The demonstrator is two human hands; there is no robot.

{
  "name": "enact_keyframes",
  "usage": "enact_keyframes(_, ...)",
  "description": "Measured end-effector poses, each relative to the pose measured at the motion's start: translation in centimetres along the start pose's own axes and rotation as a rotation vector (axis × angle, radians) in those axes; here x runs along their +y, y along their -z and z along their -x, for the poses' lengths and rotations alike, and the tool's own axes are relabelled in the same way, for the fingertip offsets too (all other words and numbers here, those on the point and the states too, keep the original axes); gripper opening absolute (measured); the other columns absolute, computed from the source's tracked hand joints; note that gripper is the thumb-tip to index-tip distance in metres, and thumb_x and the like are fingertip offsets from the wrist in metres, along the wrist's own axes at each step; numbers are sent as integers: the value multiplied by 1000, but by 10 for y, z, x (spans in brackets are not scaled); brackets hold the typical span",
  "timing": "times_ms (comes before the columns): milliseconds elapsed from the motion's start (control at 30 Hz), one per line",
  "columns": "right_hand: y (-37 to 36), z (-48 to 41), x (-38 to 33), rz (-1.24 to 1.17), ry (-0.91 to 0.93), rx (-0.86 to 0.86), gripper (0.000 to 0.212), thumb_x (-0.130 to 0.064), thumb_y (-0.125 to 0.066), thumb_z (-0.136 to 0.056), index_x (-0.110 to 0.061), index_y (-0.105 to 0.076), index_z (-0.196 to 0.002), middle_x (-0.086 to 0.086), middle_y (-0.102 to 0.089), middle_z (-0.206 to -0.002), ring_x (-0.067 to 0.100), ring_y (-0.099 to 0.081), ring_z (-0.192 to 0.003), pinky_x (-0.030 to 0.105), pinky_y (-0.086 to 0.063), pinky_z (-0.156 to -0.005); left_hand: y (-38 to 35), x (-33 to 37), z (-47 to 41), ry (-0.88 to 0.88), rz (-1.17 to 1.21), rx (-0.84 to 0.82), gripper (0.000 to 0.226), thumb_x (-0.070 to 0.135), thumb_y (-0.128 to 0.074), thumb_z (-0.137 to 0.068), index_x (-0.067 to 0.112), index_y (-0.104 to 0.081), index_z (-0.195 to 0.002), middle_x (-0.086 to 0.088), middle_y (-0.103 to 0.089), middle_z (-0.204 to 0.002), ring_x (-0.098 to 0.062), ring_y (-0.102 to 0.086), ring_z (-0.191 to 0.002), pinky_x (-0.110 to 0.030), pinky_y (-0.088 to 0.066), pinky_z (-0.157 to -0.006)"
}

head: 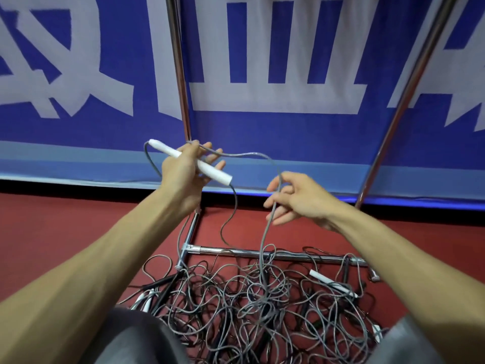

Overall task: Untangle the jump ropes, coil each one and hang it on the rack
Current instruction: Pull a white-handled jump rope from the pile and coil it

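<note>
Held handles (217, 173) in left hand (183, 172), fingers (207, 146) curled round them, level with a rack (181, 88) post. Could not tell one handle from two in that grip. Led cord (252, 154) from there across to right hand (301, 198), fingers (278, 219) half spread and hooked loosely about cord, not clamped. Dropped from that hand straight down into pile (236, 306) on floor (52, 219), heaped over and in front of base bar (262, 252).

Hazards, as judged:

1. Knot tightening. Cause: upward pull with lower run threaded through other loops of pile. Judged likely to cinch rather than free.
2. Whole pile lifted. Cause: same pull with neighbouring ropes caught on cord. Noted other handles, black and white, half buried at pile edges.
3. Snag on base bar. Cause: loops draped across bar and round its foot. Judged likely to catch under tension.
4. Cord slip. Cause: loose right-hand hold. Judged likely to drop gathered slack back into pile.
5. Re-tangling. Cause: second run of cord hung free below left hand, near pile.
</note>
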State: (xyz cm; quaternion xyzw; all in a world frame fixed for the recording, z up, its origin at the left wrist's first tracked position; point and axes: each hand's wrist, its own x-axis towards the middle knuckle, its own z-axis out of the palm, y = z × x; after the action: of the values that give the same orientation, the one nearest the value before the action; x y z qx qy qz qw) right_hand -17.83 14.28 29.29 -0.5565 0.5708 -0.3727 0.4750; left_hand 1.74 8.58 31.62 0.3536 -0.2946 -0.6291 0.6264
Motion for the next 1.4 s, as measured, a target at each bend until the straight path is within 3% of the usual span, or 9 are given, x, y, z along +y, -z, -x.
enact_keyframes(267,30,4,-24,-484,201,242,17,6,-43,-99,-2,-53,-110,13,-62,-88,26,-72,-63,31,-59,-58,-5,-44,25,231,-762,-365,17,0,-54,-95,8,-66,-104,-11,-69,-110,-15,-68,-83,-35,-58,-67)
enact_keyframes(367,42,5,-26,-675,229,313,15,5,-41,-100,-3,-54,-103,13,-60,-87,27,-72,-65,31,-59,-58,-8,-53,30,226,-955,-567,25,-2,-56,-93,15,-70,-103,-5,-70,-116,-20,-67,-106,-36,-58,-80)
enact_keyframes(533,53,0,-23,-893,231,404,10,3,-41,-101,-2,-49,-99,14,-59,-88,28,-73,-67,32,-59,-58,-12,-59,38,206,-1059,-793,29,-2,-56,-94,15,-66,-114,-4,-70,-116,-14,-67,-106,-33,-51,-92)
enact_keyframes(733,54,-7,-14,-931,147,541,9,2,-44,-100,-3,-47,-92,18,-60,-85,27,-71,-61,32,-60,-57,-13,-54,39,122,-951,-744,11,2,-53,-97,1,-62,-104,-14,-72,-104,-21,-69,-96,-50,-52,-94)
enact_keyframes(967,35,-6,-6,-407,-52,311,30,-24,-39,-105,-4,-58,-92,17,-67,-94,31,-70,-78,35,-60,-64,-20,-36,37,70,-545,-547,5,8,-53,-98,6,-57,-94,-16,-70,-95,-25,-69,-86,-37,-61,-73)
enact_keyframes(1067,16,-5,-2,15,-64,112,20,1,-44,-96,-8,-62,-94,15,-67,-101,24,-66,-84,29,-55,-71,-24,-27,34,-1,-417,-454,8,10,-53,-99,4,-56,-94,-12,-71,-90,-22,-69,-84,-36,-61,-72)
enact_keyframes(1133,7,-5,5,239,-58,-83,35,14,-41,-88,-11,-64,-99,9,-67,-103,15,-61,-83,23,-47,-70,-25,-20,32,-28,-317,-387,9,10,-54,-99,3,-55,-93,-13,-71,-90,-23,-69,-83,-37,-61,-73)
enact_keyframes(1233,-6,-1,12,376,-84,-354,36,11,-47,-89,-19,-58,-105,5,-63,-105,12,-56,-89,26,-43,-76,-23,-9,28,-29,-129,-283,6,7,-53,-99,3,-52,-94,-16,-70,-92,-25,-71,-80,-37,-61,-72)
enact_keyframes(1400,-12,-5,18,495,-85,-208,14,0,-51,-95,-13,-55,-91,10,-61,-86,20,-65,-73,37,-57,-67,-16,-1,24,-10,18,-198,8,6,-52,-99,1,-49,-105,-17,-70,-93,-24,-72,-77,-36,-61,-70)
